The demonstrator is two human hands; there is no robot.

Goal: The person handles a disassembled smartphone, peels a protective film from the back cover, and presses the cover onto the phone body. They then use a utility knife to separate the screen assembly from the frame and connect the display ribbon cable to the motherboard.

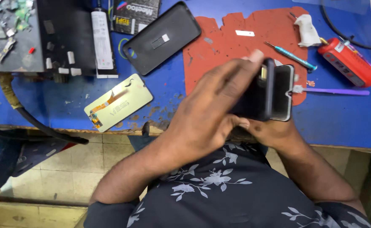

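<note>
On the blue bench, a loose screen panel and a black back cover lie left. The left hand and right hand both grip a phone upright above the red mat, seemingly separating its halves; steady, even pressure is needed.
</note>
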